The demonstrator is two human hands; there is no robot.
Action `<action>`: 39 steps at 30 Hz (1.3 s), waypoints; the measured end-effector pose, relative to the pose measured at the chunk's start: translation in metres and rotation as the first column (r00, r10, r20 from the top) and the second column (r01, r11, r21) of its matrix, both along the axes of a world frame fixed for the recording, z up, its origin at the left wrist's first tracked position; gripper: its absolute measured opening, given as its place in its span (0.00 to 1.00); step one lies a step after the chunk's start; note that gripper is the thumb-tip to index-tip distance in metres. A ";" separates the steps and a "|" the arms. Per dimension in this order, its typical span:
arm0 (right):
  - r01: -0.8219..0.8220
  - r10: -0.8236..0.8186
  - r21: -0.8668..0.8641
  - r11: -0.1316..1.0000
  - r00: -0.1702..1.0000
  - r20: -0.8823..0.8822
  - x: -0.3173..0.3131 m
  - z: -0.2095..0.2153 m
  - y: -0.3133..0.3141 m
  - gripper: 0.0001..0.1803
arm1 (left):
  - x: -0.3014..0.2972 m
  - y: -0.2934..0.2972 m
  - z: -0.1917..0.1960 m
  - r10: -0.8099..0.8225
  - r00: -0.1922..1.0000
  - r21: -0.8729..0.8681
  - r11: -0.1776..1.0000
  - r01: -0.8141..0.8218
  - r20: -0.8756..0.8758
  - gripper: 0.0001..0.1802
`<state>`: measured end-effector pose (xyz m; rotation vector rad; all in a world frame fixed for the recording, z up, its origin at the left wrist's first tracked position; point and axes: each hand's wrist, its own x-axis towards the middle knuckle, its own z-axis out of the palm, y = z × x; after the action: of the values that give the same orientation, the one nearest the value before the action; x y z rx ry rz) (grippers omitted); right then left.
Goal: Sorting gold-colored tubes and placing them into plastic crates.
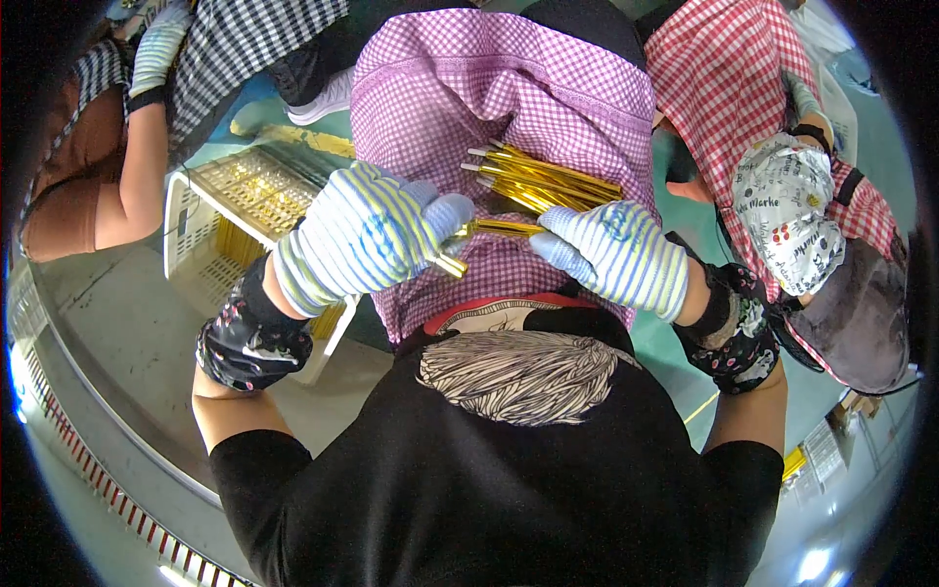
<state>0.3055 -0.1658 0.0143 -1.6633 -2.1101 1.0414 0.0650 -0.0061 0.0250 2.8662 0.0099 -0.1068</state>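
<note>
Much green floor shows right of my grip. Under it, my purple checked apron covers my lap; left stands a white basket. Just beyond, nearer my right hand, a gold bundle lies slantwise. It and my left hand pinch one gold stick crosswise between my hands.

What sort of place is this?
Probably a factory workshop: gold sticks bundled on a checked apron, a white crate alongside, and co-workers close by.
</note>
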 end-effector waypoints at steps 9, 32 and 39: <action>-0.256 0.147 0.322 0.911 0.933 0.328 0.005 0.008 -0.003 0.15 | 0.008 0.007 0.008 -0.055 0.653 -0.651 0.180 -0.737 -0.755 0.14; 0.123 -0.144 0.083 0.989 0.926 0.350 0.029 0.025 -0.039 0.14 | -0.020 0.018 0.003 0.467 0.817 -0.404 0.712 -0.574 -0.337 0.13; -0.011 -0.041 0.106 0.994 0.883 0.468 0.007 -0.005 -0.010 0.23 | -0.015 0.015 -0.001 0.464 0.869 -0.456 0.745 -0.487 -0.171 0.11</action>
<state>0.3127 -0.1758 0.0091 -2.0322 -2.3797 0.5380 0.0498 0.0085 0.0242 2.2640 0.6347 -0.0603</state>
